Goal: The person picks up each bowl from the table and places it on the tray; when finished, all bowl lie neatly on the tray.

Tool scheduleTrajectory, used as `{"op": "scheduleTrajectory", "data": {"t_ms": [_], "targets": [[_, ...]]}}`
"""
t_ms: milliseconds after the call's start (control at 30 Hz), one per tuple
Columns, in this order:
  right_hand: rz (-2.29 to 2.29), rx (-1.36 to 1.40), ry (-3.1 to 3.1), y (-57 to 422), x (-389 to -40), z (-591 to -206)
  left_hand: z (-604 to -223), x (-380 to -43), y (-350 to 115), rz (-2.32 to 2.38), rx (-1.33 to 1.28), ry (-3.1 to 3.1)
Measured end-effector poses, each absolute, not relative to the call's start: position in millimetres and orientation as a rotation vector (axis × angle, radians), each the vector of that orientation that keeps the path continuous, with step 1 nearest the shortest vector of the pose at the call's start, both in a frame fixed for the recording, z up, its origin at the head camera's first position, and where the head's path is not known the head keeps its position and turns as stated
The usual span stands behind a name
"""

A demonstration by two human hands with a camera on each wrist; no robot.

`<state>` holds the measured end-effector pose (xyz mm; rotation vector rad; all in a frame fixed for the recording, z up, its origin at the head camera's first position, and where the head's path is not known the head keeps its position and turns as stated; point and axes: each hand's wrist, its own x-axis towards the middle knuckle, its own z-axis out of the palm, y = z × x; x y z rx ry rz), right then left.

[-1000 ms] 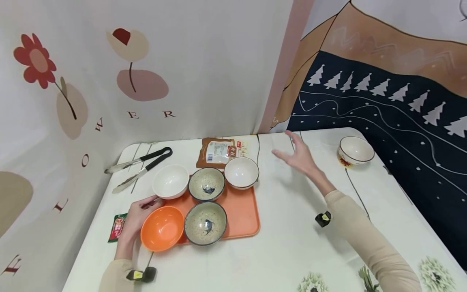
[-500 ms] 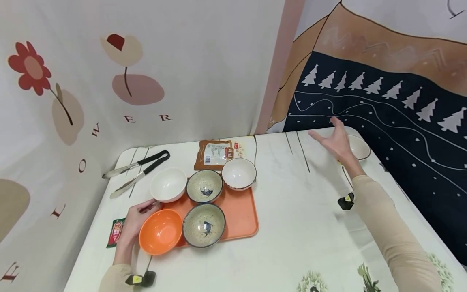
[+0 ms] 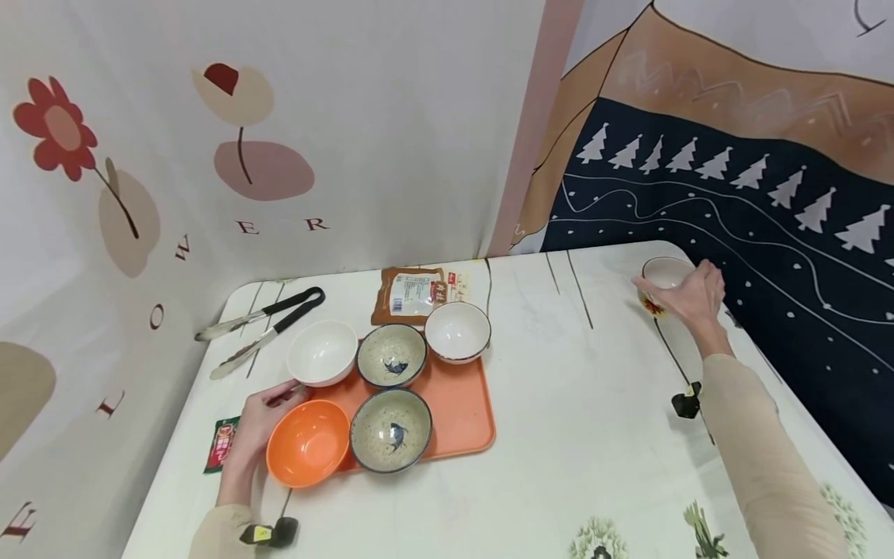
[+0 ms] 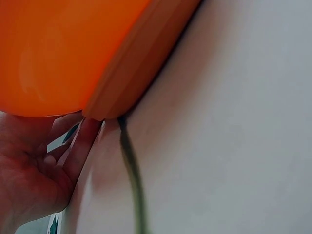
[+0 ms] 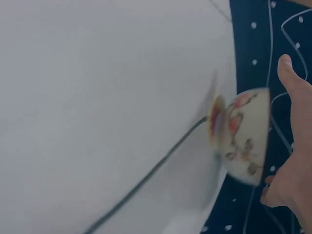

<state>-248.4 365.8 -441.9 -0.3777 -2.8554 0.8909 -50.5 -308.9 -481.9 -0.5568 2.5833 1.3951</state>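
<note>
My left hand (image 3: 260, 423) grips the left edge of an orange tray (image 3: 464, 411), between a white bowl (image 3: 323, 353) and an orange bowl (image 3: 308, 444). In the left wrist view its curled fingers reach under the orange rim, and part of them is hidden. My right hand (image 3: 693, 296) is spread over a flower-patterned bowl (image 3: 663, 272) at the table's far right corner. The thumb lies at the bowl's left and the fingers at its right. The right wrist view shows the patterned bowl (image 5: 247, 136) upright, just beyond the spread hand (image 5: 295, 151).
Two speckled fish bowls (image 3: 391, 432) and a dark-rimmed white bowl (image 3: 457, 332) sit on or over the tray. Behind them lies a brown food packet (image 3: 408, 296). Black-handled tongs (image 3: 272, 322) and a small red-green packet (image 3: 221, 446) lie left. Curtains border the table.
My right hand has moved right, from mid-table to over the flower-patterned bowl at the far corner. The left hand has stayed at the tray's edge. The head view has shifted slightly.
</note>
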Motion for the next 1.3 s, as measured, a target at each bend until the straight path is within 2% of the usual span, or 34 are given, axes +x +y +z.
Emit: {"op": "scheduleTrajectory", "data": {"t_ms": [267, 733, 1300], "targets": [[0.984, -0.558, -2.902, 375, -242, -456, -482, -51, -309, 1.389, -0.553, 2.592], [1.205, -0.636, -2.566, 363, -238, -471, -484, -52, -311, 1.377, -0.554, 2.591], [1.289, -0.304, -2.448, 298, -205, -417, -480, -51, -308, 1.372, -0.561, 2.592]]}}
